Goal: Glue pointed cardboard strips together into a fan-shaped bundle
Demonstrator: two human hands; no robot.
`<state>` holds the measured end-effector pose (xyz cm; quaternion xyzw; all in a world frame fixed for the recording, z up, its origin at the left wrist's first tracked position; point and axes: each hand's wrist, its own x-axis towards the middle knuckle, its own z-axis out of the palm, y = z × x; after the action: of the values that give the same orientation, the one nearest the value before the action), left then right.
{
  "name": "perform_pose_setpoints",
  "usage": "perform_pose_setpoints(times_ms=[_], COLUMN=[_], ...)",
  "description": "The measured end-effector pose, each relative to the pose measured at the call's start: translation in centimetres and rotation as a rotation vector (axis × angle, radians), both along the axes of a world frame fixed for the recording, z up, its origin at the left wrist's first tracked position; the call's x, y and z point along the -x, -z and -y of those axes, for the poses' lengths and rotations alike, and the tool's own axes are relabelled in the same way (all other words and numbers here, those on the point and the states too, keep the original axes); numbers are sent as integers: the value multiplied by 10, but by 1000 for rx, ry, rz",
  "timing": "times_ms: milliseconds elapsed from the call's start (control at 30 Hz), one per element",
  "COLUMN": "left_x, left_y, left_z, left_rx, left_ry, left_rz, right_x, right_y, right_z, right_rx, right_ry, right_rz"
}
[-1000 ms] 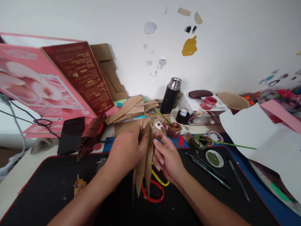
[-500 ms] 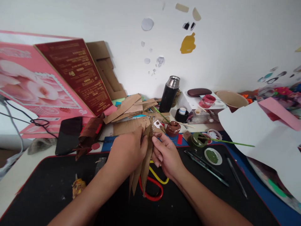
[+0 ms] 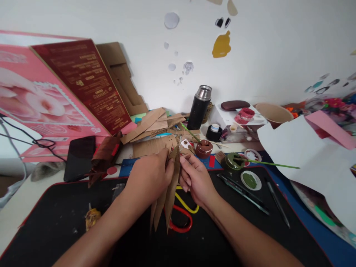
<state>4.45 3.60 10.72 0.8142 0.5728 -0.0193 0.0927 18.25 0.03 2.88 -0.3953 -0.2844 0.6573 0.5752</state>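
Note:
My left hand [image 3: 152,172] is closed around several long, pointed brown cardboard strips [image 3: 172,185], which hang down from it like narrow blades. Close beside their upper right edge is my right hand [image 3: 196,178], thumb and curled fingers pinched together. Whatever is between those fingertips, if anything, is too small to make out. Under the strips lie scissors on the black mat, with a red handle loop [image 3: 182,222] and a yellow handle loop [image 3: 189,204]; their blades are hidden behind the cardboard and hands.
Behind the hands lie cardboard scraps [image 3: 151,124] and a brown paint jar [image 3: 204,150]. A black thermos [image 3: 198,109] stands by the wall. To the right are a green paint jar [image 3: 232,163], a lid with green paint [image 3: 250,180] and pens [image 3: 244,194]. A phone [image 3: 79,157] lies left.
The view has shifted slightly, so most things sit a little higher in the picture. Both hands keep nearly the same pose at the cardboard strips.

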Motion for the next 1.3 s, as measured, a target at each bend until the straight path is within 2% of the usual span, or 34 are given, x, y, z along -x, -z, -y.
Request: perform_pose_setpoints(times_ms=[600, 900, 1300], left_x=[1, 11, 25], left_y=[3, 1, 10], left_z=[-2, -6, -10], left_rx=[14, 24, -6], left_ry=[3, 52, 143], left_rz=[-15, -22, 61], right_x=[-2, -3, -3], right_y=[4, 1, 1], right_z=[-3, -1, 0], right_rx=[20, -6, -55], right_ry=[-8, -83, -140], right_rz=[83, 203, 243])
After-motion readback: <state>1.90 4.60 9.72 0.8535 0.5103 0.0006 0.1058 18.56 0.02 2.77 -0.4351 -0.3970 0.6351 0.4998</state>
